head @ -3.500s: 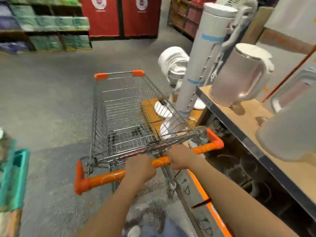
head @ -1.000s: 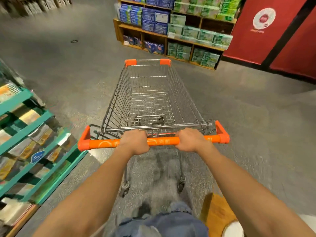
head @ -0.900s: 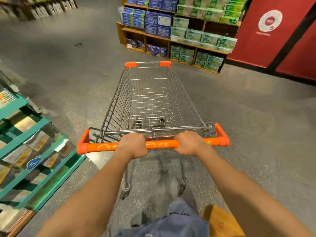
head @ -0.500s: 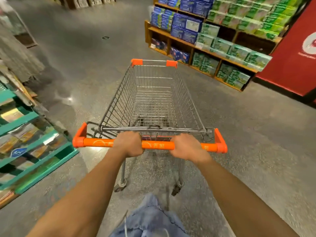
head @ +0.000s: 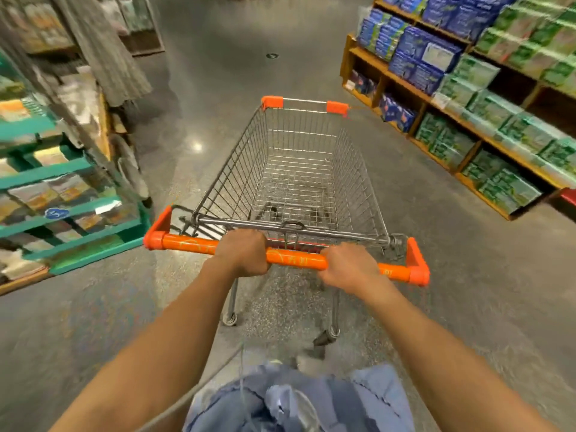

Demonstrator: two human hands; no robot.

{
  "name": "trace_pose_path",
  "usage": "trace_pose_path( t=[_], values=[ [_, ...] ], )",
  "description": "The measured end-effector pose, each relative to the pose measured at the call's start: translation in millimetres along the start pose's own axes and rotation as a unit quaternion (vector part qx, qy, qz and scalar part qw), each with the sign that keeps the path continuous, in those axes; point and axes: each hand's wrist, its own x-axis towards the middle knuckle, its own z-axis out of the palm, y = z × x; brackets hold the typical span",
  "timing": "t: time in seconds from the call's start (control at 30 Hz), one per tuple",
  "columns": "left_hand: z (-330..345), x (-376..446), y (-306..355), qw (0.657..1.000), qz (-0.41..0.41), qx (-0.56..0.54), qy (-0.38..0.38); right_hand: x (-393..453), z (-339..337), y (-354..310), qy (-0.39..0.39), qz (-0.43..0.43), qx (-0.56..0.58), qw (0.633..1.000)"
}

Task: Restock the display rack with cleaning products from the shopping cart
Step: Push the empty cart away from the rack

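Observation:
A wire shopping cart (head: 358, 182) with orange corner caps stands in front of me on the grey floor. Its basket holds nothing that I can see. My left hand (head: 243, 252) grips the orange handle bar (head: 296, 258) left of its middle. My right hand (head: 349, 266) grips the same bar to the right of the middle. A wooden display rack (head: 436, 104) stacked with blue and green packs runs along the right side.
A teal rack (head: 71, 169) of flat packets stands close on the left, with grey cloth (head: 106, 48) hanging above it. An open floor aisle (head: 233, 57) stretches ahead of the cart. My blue trousers (head: 296, 400) show at the bottom.
The cart has swung left, away from a shelf of kettles and fans, and rolled forward between the teal rack and the wooden rack. Both hands have kept their grip on the handle.

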Motion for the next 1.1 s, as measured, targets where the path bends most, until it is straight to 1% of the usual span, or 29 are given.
trace_pose_path(
  t=[0.17,0.3,0.4,0.5,0.67,0.9,1.1],
  values=[
    [-1,-14,76,0.995,-0.094,-0.017,-0.004,-22,5,62,0.004,-0.079,-0.005,0.997],
    [0,-45,153,0.986,-0.163,-0.041,-0.003,-62,7,109,0.003,-0.158,-0.038,0.987],
    [8,-66,201,0.978,-0.200,-0.051,-0.018,-88,9,136,-0.025,-0.194,-0.055,0.979],
    [12,-85,236,0.968,-0.243,-0.065,-0.029,-103,10,152,-0.051,-0.232,-0.057,0.970],
    [18,-113,272,0.945,-0.316,-0.083,-0.026,-114,13,158,-0.050,-0.312,-0.085,0.945],
    [23,-141,299,0.909,-0.401,-0.106,-0.037,-113,15,147,-0.060,-0.402,-0.106,0.908],
    [26,-148,306,0.865,-0.485,-0.126,-0.039,-95,10,130,-0.052,-0.477,-0.121,0.869]
  ],
)
